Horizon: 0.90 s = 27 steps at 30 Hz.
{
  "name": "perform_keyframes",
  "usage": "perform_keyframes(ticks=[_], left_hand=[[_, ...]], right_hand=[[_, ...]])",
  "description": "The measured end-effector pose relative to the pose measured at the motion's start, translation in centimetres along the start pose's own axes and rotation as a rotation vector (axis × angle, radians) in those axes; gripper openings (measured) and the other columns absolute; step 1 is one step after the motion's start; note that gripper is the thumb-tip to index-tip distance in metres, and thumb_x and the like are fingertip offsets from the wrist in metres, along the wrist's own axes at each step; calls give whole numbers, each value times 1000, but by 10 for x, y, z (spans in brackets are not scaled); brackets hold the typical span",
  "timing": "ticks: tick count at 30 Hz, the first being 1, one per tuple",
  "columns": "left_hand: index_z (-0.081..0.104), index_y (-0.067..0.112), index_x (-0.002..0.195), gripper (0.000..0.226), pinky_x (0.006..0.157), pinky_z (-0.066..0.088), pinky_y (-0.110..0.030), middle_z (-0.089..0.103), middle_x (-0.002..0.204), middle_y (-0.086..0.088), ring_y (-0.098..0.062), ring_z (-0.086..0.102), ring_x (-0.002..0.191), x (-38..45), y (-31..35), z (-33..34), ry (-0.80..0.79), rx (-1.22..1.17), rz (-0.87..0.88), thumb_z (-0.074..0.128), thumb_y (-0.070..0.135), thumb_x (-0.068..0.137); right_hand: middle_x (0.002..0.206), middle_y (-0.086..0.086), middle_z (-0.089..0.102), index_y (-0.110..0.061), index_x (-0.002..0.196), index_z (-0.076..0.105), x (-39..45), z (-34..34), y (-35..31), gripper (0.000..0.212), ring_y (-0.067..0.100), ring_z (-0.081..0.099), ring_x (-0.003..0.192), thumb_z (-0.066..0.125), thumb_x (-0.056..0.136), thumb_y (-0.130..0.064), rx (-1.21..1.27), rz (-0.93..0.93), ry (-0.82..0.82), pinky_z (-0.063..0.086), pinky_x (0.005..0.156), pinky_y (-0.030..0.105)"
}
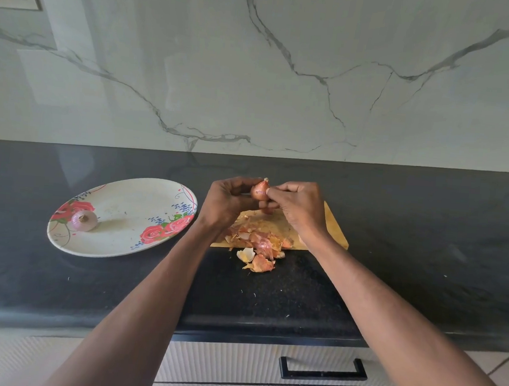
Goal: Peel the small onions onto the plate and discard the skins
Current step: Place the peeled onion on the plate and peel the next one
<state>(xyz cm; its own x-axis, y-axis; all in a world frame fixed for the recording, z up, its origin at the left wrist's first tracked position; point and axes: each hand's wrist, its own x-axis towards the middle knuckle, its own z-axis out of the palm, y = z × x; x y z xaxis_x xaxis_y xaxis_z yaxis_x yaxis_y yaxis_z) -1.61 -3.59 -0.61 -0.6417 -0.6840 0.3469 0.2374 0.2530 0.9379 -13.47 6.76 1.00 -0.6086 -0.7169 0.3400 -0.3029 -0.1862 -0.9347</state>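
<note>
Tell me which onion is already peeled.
The onion on the plate, lying on the plate's left side, pale and purple. The onion in hand, held by both hands, still has brown skin.

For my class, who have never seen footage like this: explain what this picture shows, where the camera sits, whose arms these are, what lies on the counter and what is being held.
There is no machine here. One camera worn on a person's head looks down at their own bare arms. The left hand holds a small onion while the right hand pinches its skin. Below, on the black counter, a wooden board carries a pile of skins, some spilling off it. To the left, a flowered plate holds one peeled onion.
</note>
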Motion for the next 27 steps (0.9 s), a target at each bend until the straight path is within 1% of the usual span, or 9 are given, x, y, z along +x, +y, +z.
perform_keyframes(ticks=[8,13,16,17,19,21,22,25,27], left_hand=[[74,13,109,37,90,58,-30,77,105,-6,-19,73,99,1,-1,-2,-29,7,-6,78,-6,78],[72,7,114,40,87,58,-28,77,105,-9,-18,73,96,1,-1,-3,-16,-1,-25,77,-8,77],[72,8,113,41,88,58,-29,77,104,-9,-19,73,97,0,1,-3,-27,-48,-31,78,-6,76],[72,9,113,41,89,58,-30,77,104,-9,-20,72,98,0,2,-3,-31,-76,-39,79,-4,75],[72,10,113,41,92,58,-33,77,105,-9,-22,72,100,-1,4,-4,-41,-115,-58,79,-1,74],[71,10,113,39,91,58,-34,77,105,-9,-23,72,101,-1,5,-4,-48,-154,-83,77,-2,76],[71,9,112,39,90,58,-34,77,105,-9,-24,72,101,0,5,-4,-48,-179,-99,76,-2,75],[70,7,115,46,92,57,-37,75,108,-12,-26,71,103,0,7,-4,-53,-207,-125,78,3,70],[71,7,114,49,93,58,-37,76,107,-11,-26,71,103,0,7,-3,-48,-206,-127,79,7,65]], right_hand=[[69,19,72,10,80,71,2,-2,0,8,21,74,58,68,86,7,64,41,16,51,48,19],[71,17,74,5,81,73,4,-3,-2,9,26,75,66,72,86,-2,68,90,-37,57,54,24],[74,22,73,5,80,72,7,-4,0,7,32,75,69,70,86,3,111,114,-27,62,62,32],[74,23,73,5,80,72,7,-4,0,6,33,75,69,69,86,5,122,118,-17,62,62,32],[73,21,73,5,80,72,8,-5,0,6,30,74,67,69,85,6,139,126,-1,59,59,29],[70,17,73,2,80,73,8,-4,-1,9,24,72,63,68,86,7,146,123,17,58,56,28],[72,17,74,0,81,73,8,-4,-1,9,26,72,65,68,86,5,138,117,23,59,57,31],[77,18,75,-1,88,74,7,-4,0,5,36,74,77,69,88,-3,107,72,0,62,69,47],[77,16,76,0,91,73,5,-4,-2,6,37,74,75,69,90,-4,98,35,-29,62,69,51]])
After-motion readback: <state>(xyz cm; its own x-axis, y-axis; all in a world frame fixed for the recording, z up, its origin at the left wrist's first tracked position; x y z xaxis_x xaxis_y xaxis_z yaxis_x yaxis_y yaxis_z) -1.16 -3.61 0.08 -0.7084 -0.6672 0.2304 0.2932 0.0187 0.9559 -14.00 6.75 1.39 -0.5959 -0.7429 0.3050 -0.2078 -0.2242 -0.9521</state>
